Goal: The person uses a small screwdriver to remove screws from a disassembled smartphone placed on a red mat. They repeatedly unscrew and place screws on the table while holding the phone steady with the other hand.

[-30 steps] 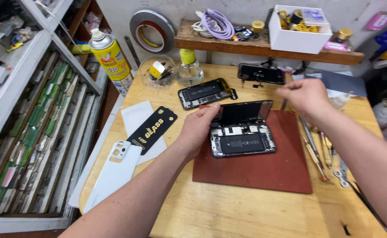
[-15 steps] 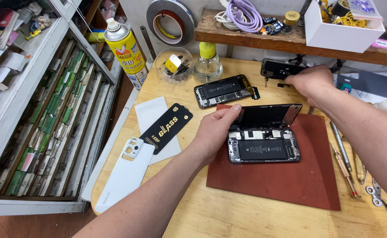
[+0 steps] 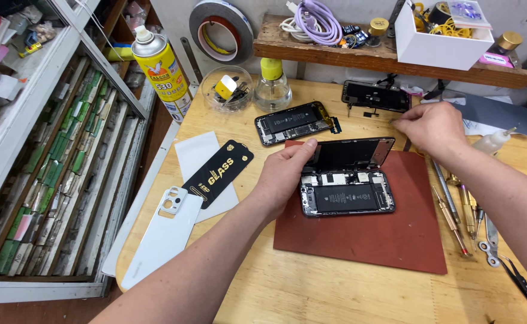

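Observation:
An opened phone (image 3: 347, 198) lies on a dark red mat (image 3: 395, 246), its battery and boards showing. Its screen (image 3: 350, 153) stands lifted along the far edge. My left hand (image 3: 284, 174) grips the phone's left end, thumb at the screen's corner. My right hand (image 3: 431, 129) hovers past the screen's right corner, fingertips pinched together over the table; I see nothing between them.
A second opened phone (image 3: 293, 123) and a loose screen part (image 3: 374, 96) lie behind the mat. Spray can (image 3: 158, 72), glass bowl (image 3: 227, 90) and pump bottle (image 3: 272, 84) stand at the back left. Screwdrivers (image 3: 455, 210) and tweezers (image 3: 524, 288) lie right; a black packet (image 3: 218, 174) and white back cover (image 3: 161, 234) lie left.
My left hand keeps its hold on the phone. My right hand stays near the mat's far right corner, now slightly lower. The view has shifted a little.

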